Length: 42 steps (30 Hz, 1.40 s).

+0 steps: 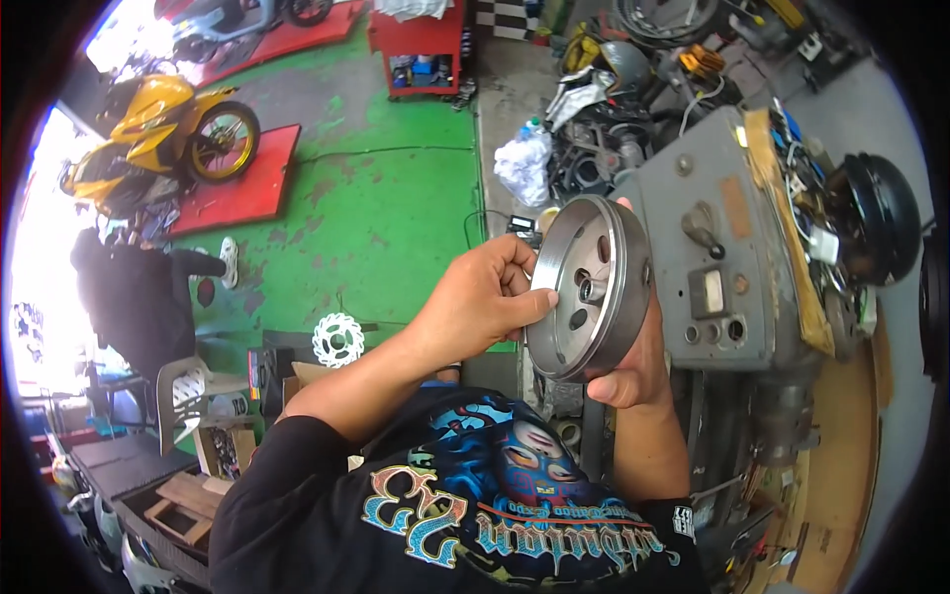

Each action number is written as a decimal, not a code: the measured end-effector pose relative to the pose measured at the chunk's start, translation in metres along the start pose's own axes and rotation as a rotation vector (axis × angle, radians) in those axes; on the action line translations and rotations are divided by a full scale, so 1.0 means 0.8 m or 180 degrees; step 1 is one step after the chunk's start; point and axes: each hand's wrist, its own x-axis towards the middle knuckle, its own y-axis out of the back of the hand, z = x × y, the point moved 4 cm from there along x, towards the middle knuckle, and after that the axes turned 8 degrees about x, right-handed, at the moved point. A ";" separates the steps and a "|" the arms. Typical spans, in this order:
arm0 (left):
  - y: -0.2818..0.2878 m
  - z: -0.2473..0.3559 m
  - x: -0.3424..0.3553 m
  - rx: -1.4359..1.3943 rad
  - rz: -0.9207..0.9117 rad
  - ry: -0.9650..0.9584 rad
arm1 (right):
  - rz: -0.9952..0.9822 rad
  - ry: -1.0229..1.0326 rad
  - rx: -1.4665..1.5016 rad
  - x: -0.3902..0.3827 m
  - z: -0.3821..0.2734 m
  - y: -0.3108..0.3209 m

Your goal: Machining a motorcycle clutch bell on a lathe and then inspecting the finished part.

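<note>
A round, open-faced metal clutch bell (pixel 594 287) is held up in front of my chest, tilted so its hollow side faces left. Several holes ring the small hub in its middle. My right hand (pixel 643 361) cups it from behind and the right, with the thumb at the lower edge; most of those fingers are hidden by the metal. My left hand (pixel 487 297) is closed at the left rim, its thumb reaching over the edge to the inner face and its other fingers curled.
On the right stands a grey machine housing (pixel 712 247) with a lever, parts piled on top. Metal parts and a white plastic bag (pixel 524 163) lie beyond. A yellow motorcycle (pixel 158 139) rests on a red platform (pixel 252 188). At left, a person in dark clothes (pixel 134 297) sits near a chair (pixel 188 396).
</note>
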 end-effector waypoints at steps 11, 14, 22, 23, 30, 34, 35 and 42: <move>0.033 0.003 -0.013 0.0019 0.0687 0.0093 | -0.0195 -0.0597 0.0405 0.045 0.016 -0.012; 0.027 0.007 -0.017 -0.0025 0.0803 0.0109 | -0.0301 -0.0725 0.0459 0.048 0.009 -0.009; 0.003 0.014 -0.030 -0.0181 0.0985 0.0039 | -0.0556 -0.0771 0.0510 0.036 -0.002 0.008; 0.000 0.015 -0.031 -0.0176 0.0995 0.0020 | -0.0569 -0.0790 0.0569 0.033 -0.003 0.010; -0.018 0.020 -0.045 -0.0165 0.1109 -0.0117 | -0.0683 -0.0862 0.0996 0.015 -0.013 0.004; -0.024 0.022 -0.051 -0.0146 0.1132 -0.0216 | -0.0893 -0.0669 0.0943 0.011 -0.016 0.010; -0.025 0.023 -0.052 -0.0135 0.1131 -0.0250 | -0.0986 -0.0571 0.0877 0.011 -0.016 0.012; -0.026 0.030 -0.059 -0.0032 0.1173 -0.0400 | -0.0976 -0.0227 0.0618 0.011 -0.030 0.005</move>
